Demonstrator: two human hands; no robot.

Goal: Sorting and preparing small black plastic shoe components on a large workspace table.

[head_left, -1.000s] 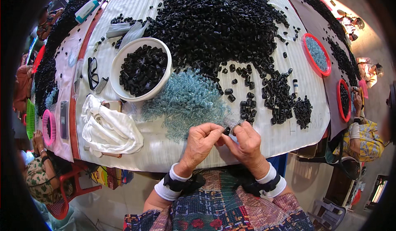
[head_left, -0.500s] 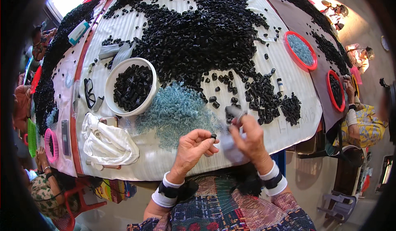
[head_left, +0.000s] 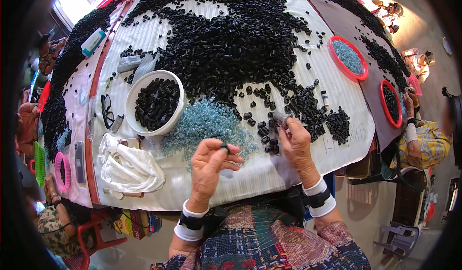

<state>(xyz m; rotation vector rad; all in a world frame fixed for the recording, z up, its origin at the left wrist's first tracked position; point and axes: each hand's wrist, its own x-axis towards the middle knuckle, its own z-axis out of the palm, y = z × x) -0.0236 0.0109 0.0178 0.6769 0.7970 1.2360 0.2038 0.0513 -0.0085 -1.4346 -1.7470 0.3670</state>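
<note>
The work surface is a table covered with a white striped cloth (head_left: 240, 188). At its near edge, each wrist carries a white fabric wristband with a black strap, the left band (head_left: 185, 233) and the right band (head_left: 316, 188).

The left hand (head_left: 206, 166) is positioned above the near part of the cloth. Its thumb and index finger are pinched on a small black rounded piece (head_left: 224, 146); the remaining fingers are spread. The right hand (head_left: 295, 147) is positioned to the right, with thumb and forefinger closed on a short grey elongated bundle (head_left: 280, 117). The bundle's material cannot be told.

Near left, a crumpled white fabric cloth (head_left: 130, 164) lies on the table. Just left of the right hand is a group of loose black cylindrical pieces (head_left: 269, 147). To the right of that hand lies a compact heap of slim black pieces (head_left: 339, 125).

Beyond the left hand is a spread of small translucent pale-blue pieces (head_left: 204, 120). On its left side stands a round white bowl (head_left: 181, 108) containing black pieces. Black-framed eyeglasses (head_left: 107, 110) lie to the left of the bowl.

Farther, a large heap of glossy black pieces (head_left: 231, 53) covers the centre. At far right is a red-rimmed round basket (head_left: 332, 53) of pale-blue pieces.
</note>
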